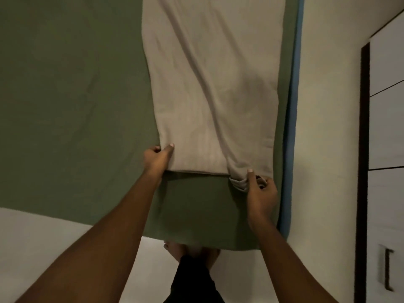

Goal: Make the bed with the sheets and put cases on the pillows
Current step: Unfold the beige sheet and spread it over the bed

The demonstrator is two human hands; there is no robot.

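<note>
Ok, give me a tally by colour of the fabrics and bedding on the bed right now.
Green: 1, the sheet covering the bed.
Beige: 1, the cloth lying on it, near corners held by the left hand and right hand.
Blue: 1, the mattress edge.
Total: 3

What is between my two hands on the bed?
In the head view, the near edge of the beige pillowcase runs from the left hand to the right hand, over the green sheet.
</note>
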